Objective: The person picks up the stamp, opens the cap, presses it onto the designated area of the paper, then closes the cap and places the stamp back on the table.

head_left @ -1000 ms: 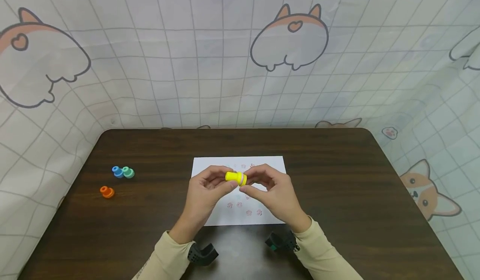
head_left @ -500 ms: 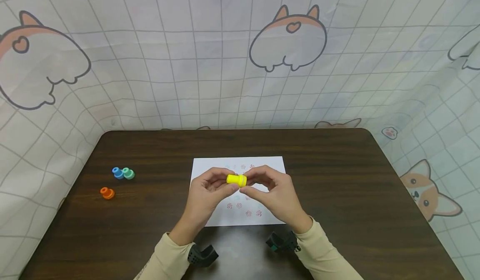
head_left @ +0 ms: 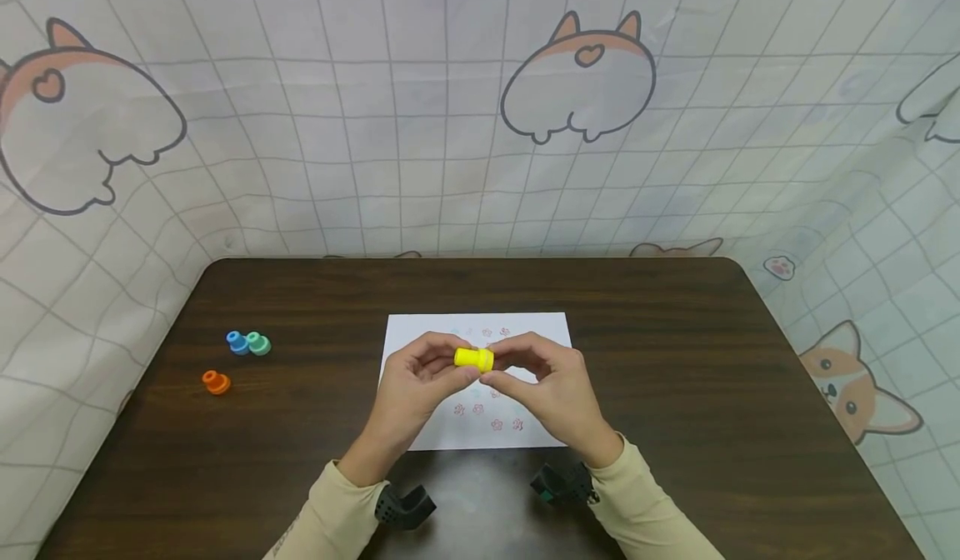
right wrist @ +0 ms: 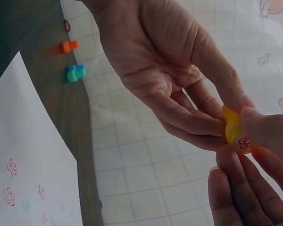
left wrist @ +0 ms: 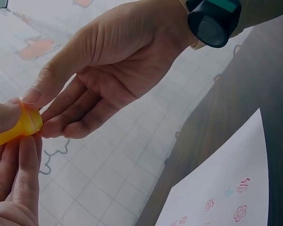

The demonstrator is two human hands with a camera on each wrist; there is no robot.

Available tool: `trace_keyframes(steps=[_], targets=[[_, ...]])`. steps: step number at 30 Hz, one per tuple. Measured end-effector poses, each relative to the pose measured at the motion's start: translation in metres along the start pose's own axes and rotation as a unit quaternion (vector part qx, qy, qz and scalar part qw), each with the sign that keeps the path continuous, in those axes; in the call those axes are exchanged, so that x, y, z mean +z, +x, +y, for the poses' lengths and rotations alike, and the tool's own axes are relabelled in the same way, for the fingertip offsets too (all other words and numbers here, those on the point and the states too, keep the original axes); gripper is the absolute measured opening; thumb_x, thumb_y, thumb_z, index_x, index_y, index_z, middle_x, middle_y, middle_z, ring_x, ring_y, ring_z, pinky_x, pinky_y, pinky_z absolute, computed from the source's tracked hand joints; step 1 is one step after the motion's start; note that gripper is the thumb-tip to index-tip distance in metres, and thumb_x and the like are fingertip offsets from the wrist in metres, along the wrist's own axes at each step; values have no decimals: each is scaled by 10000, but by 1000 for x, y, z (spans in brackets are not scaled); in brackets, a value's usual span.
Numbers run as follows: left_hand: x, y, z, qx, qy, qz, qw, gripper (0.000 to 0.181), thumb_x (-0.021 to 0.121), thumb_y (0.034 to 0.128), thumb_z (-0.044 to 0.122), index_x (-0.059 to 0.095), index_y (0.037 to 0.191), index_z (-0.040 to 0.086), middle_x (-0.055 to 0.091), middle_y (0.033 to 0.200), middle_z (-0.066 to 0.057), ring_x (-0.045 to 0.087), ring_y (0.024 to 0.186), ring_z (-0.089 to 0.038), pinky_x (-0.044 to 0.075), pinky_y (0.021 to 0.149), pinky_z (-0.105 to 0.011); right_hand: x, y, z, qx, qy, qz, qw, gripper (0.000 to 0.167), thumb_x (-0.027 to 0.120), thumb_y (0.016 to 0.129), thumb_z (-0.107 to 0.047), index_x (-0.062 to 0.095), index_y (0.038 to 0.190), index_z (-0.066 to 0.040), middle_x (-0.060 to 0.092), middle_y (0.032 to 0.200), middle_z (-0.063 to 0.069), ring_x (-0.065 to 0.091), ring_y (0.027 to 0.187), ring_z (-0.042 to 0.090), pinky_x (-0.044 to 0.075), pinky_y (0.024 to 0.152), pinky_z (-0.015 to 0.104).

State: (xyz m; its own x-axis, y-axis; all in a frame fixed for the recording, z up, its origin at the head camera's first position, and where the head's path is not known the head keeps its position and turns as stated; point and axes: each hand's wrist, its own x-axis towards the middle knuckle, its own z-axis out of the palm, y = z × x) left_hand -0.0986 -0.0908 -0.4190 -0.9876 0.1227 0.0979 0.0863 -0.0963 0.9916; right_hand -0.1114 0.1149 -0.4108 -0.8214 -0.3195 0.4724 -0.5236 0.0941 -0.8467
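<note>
**Yellow stamp (head_left: 474, 358): held at both ends**

Hands: two. The left hand (head_left: 412, 387) pinches the narrow end of the stamp between thumb and fingers. The right hand (head_left: 552, 383) pinches the wide end, thumb against fingertips. The right hand's remaining fingers are bent and lie close together.

Stamp in hand: one. It lies crosswise between the hands, raised clear of the sheet (head_left: 450, 437). Its wide end carries one red flower (right wrist: 245, 142), visible in the right wrist view.

Stamps on the table (head_left: 675, 335): three, all at the left side. The blue stamp (head_left: 237, 343) and the green stamp (head_left: 259, 344) stand side by side. The orange stamp (head_left: 216, 382) stands apart from that pair, nearer the person.

Sheet: one, white, flat on the table beneath the hands. It bears several red and pale blue-green prints; the hands cover part of it, so the total cannot be counted.

Wrist cameras: two, black, one on the left wrist (head_left: 405, 507) and one on the right (head_left: 562, 485).
</note>
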Motion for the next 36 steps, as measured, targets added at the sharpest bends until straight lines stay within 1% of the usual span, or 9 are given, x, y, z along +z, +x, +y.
trace_keyframes(steps=[8,13,15,19,22,26,31,33,36], targets=[[-1,1,1,100,-16,43,9999,344,824,856,40,676,1162,-12,702,1127,9,721,1028,-128,611,953,-253,-6,3,2,71,57,-123,9999,346,848,823,-13,722,1140,-68,763,1080,151,739,912,105,642,878,298],[-10,1,-1,10,106,186,9998,356,841,842,49,690,1160,-7,702,1125,-13,736,1000,-129,623,930,-277,-17,4,7,88,2,81,9999,322,817,850,7,724,1151,-54,754,1083,186,741,945,84,633,892,268],[-17,2,-2,-55,236,238,9994,361,850,838,66,696,1158,3,707,1122,-25,742,981,-129,629,913,-277,-23,4,11,186,-58,235,9995,282,796,872,2,727,1142,-42,751,1081,190,738,957,68,626,890,240],[-35,1,-5,-132,565,408,9975,376,864,837,111,699,1162,18,710,1123,-50,743,971,-131,629,901,-255,-36,2,26,659,-219,461,9965,220,779,916,-76,736,1129,-47,755,1078,174,737,953,39,613,884,200],[-51,-2,-7,-177,772,574,9952,386,867,838,127,699,1169,21,708,1135,-70,743,977,-124,623,900,-234,-43,0,40,1017,-470,481,9925,212,776,935,-155,742,1128,-72,765,1084,140,736,948,22,600,890,176],[-70,-5,-12,-228,1037,747,9915,403,865,843,139,695,1185,11,707,1173,-125,743,982,-99,615,903,-213,-52,-3,57,1288,-892,459,9866,238,777,941,-223,746,1132,-86,779,1086,92,729,949,-7,576,916,144],[-95,-11,-19,-193,1741,940,9800,396,858,862,222,700,1181,49,714,1197,-149,734,970,-41,598,889,-161,-59,-9,71,1434,-1467,448,9777,215,786,934,-260,758,1111,-142,795,1071,41,727,930,9,574,877,135],[-106,-14,-21,-95,2143,1042,9711,369,846,875,244,704,1169,72,724,1187,-138,723,952,-3,586,874,-130,-61,-12,74,1360,-1745,397,9744,219,793,927,-251,757,1114,-143,796,1070,30,742,930,68,599,860,178],[-124,-19,-24,14,2686,1181,9560,341,827,895,273,709,1158,90,740,1167,-125,695,925,52,562,853,-83,-64,-16,78,1159,-2267,253,9667,251,807,912,-227,751,1134,-124,790,1084,40,755,951,170,642,861,311]])
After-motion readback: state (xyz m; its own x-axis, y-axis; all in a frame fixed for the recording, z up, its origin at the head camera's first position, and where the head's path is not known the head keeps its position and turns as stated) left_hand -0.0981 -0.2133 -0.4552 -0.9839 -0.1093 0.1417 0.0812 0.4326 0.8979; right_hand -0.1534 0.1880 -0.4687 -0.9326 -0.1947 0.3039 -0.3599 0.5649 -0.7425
